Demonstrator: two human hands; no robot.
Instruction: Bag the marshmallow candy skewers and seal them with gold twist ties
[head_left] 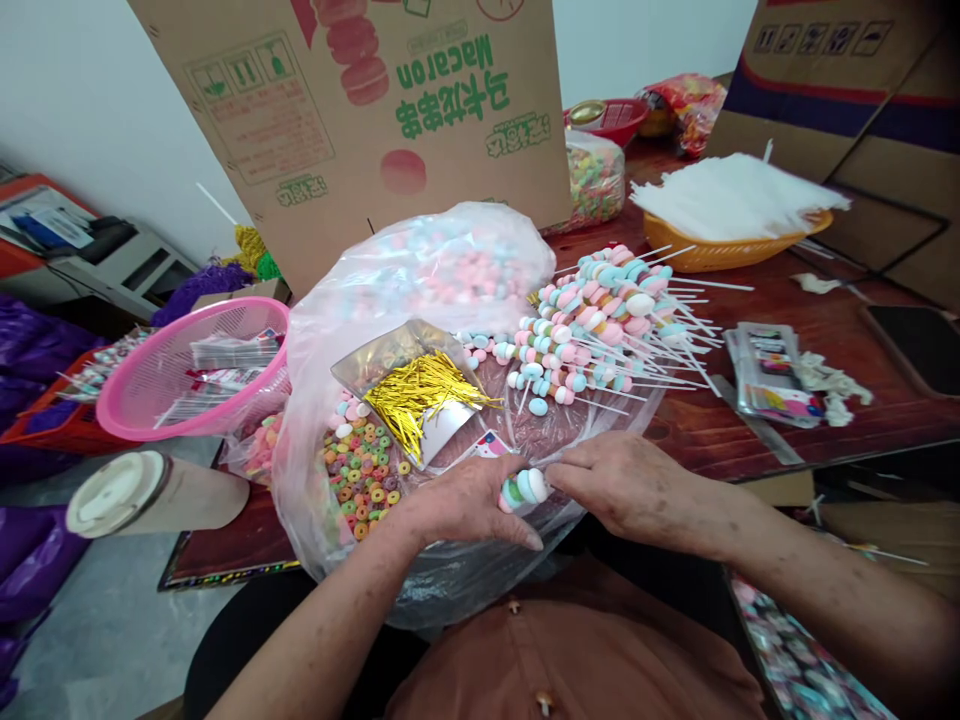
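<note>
My left hand (pixel 469 500) is closed around a marshmallow skewer (pixel 525 488) with pale blue, white and green pieces, over the front of a clear plastic bag (pixel 480 580). Against the skewer's right end, my right hand (pixel 619 490) has its fingers pinched together; what lies between them is hidden. A printed wrapper (pixel 487 445) shows just above my left hand. Behind it, gold twist ties (pixel 416 395) spill from an opened pouch (pixel 450 440). Loose ring candies (pixel 364 475) lie to the left. Finished marshmallow skewers (pixel 600 315) are piled beyond my right hand, white sticks pointing right.
A large cardboard box (pixel 360 150) stands at the back. At left are a pink basket (pixel 120 400) of wrappers and a lidded cup (pixel 187 493). To the right are a yellow basket (pixel 705 252) of white sticks, stacked wrappers (pixel 769 370) and a phone (pixel 919 345).
</note>
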